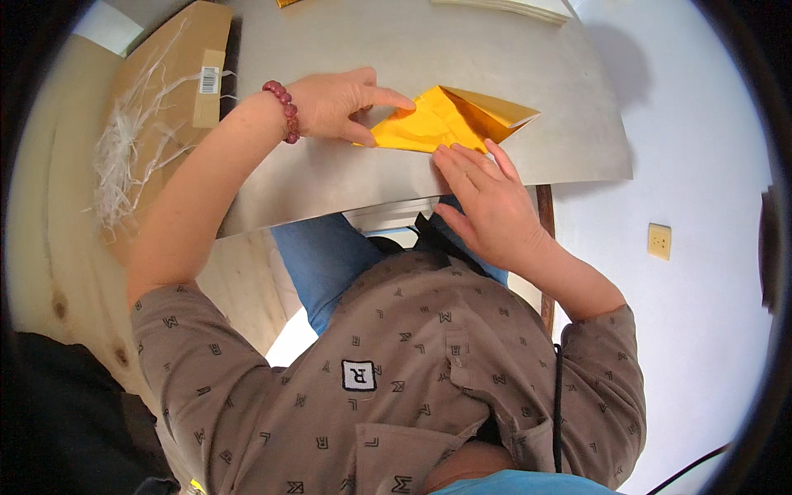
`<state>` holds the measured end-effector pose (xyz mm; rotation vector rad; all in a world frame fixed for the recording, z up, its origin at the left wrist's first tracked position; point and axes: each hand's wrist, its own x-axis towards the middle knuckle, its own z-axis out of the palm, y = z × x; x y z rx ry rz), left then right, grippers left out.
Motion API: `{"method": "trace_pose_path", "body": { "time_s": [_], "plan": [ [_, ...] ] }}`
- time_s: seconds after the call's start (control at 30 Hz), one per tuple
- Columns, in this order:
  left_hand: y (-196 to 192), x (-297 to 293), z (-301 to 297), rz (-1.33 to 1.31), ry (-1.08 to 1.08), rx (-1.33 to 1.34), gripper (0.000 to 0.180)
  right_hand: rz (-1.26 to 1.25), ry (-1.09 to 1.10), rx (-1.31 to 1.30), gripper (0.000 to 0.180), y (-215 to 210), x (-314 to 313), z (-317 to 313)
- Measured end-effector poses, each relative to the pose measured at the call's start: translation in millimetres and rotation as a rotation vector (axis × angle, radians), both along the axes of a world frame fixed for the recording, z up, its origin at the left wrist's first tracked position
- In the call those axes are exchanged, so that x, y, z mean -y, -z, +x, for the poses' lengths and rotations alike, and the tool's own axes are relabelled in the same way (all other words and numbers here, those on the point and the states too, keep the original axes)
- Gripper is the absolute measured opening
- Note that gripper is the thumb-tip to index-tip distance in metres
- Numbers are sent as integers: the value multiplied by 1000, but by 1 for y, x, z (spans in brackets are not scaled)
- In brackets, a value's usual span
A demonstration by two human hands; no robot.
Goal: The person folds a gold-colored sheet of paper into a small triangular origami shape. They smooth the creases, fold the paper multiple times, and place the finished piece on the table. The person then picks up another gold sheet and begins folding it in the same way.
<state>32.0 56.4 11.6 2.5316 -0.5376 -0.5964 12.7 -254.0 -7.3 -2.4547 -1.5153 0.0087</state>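
Observation:
A shiny gold sheet of foil paper [412, 125], folded into a pointed shape, lies on the grey table. Its right part rises into an open flap with a pale edge. My left hand [342, 106], with a dark red bead bracelet on the wrist, has its thumb and forefinger on the paper's left corner. That corner sits between the two fingertips. On the near edge, my right hand [487, 190] presses down with its fingers stretched out flat and the thumb apart.
The grey table [330, 186] ends in a near edge just before my body. A cardboard box [181, 91] with tangled clear plastic strips [124, 157] stands at the left. A stack of pale sheets [520, 7] lies at the far edge. The white wall [693, 148] has a socket [659, 241].

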Motion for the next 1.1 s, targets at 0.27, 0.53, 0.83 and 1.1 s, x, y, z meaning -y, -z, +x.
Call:
{"method": "trace_pose_path", "body": {
  "time_s": [0.27,0.53,0.83,1.1],
  "plan": [
    [-3,2,1,43,-6,-34,76,51,-26,34,74,22,-42,7],
    [0,-1,2,20,21,-27,75,0,8,97,69,20,-7,9],
    [1,1,1,26,16,-20,74,-50,41,131,66,19,29,12],
    [0,-1,1,38,21,-33,74,186,25,52,62,1,0,3]
  ]
}}
